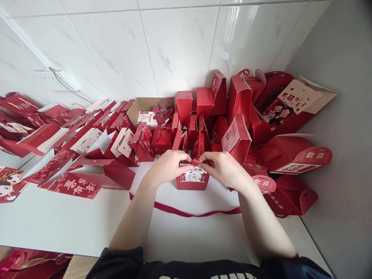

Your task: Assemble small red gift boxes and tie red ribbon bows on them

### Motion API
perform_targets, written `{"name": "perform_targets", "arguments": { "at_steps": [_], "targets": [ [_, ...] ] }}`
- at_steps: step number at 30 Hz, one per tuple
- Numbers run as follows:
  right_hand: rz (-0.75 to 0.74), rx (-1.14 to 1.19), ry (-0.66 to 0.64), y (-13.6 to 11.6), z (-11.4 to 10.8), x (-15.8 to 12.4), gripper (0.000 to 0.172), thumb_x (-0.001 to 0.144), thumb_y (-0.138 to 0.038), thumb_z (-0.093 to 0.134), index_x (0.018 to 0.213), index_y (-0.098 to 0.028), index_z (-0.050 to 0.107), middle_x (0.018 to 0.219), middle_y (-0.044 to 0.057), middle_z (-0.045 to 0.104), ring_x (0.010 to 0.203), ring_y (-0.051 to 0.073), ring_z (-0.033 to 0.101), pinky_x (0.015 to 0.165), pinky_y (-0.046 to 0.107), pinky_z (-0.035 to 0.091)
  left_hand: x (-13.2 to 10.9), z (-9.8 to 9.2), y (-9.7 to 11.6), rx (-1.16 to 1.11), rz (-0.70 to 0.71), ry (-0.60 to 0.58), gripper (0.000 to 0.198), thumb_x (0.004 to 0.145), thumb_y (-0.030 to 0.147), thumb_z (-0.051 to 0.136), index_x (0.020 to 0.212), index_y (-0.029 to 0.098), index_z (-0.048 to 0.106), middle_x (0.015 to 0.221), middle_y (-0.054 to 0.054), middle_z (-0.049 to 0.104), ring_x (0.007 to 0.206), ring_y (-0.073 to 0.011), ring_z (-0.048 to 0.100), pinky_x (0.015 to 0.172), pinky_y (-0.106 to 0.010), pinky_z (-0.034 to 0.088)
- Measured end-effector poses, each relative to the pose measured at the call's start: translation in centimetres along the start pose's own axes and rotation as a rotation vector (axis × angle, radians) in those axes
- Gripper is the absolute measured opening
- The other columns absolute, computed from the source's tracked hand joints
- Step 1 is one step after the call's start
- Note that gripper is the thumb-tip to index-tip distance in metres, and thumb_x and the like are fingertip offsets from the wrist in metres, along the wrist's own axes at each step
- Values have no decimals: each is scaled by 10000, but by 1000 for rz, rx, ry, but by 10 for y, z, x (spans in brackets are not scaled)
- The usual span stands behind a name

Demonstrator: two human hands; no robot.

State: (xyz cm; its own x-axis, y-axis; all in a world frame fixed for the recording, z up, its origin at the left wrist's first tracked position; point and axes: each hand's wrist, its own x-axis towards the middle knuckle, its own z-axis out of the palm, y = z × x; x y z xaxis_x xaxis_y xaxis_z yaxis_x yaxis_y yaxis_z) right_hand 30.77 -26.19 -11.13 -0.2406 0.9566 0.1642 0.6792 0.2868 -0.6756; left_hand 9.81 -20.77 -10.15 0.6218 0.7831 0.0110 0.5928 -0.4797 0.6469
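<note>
One red ribbon, pinched by left hand and right hand in opposed grip, apparently for steadiness atop red box.

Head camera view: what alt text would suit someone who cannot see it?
A person's left hand and right hand pinch a glossy red ribbon at the top of a small red cardboard box. A long dark-red ribbon lies on the white tabletop, with many red cardboard boxes crowded around.

The left hand and right hand partly hide the top of the small red box. Far left of that box, the view's edge cuts off a cartoon-printed panel.
</note>
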Motion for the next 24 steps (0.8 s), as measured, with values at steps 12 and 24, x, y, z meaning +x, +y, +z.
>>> {"name": "perform_targets", "arguments": {
  "at_steps": [12, 24],
  "targets": [
    [-89, 39, -11, -2, -1, 1, 148, 948, -195, 516, 856, -222, 629, 792, -3, 680, 653, 146, 559, 618, 263, 403, -1, -2, 0, 75, 39, -65, 302, 919, 413, 570, 774, 182, 699, 787, -29, 661, 691, -155, 555, 601, -260, 374],
    [-119, 53, -11, -1, -1, 0, 133, 942, -173, 541, 897, -217, 658, 881, 23, 710, 736, 163, 613, 662, 279, 442, -3, -4, 4, 81, -64, -47, 291, 872, 396, 593, 701, 179, 684, 547, 17, 547, 512, -119, 405, 504, -267, 267]
  ]
}}
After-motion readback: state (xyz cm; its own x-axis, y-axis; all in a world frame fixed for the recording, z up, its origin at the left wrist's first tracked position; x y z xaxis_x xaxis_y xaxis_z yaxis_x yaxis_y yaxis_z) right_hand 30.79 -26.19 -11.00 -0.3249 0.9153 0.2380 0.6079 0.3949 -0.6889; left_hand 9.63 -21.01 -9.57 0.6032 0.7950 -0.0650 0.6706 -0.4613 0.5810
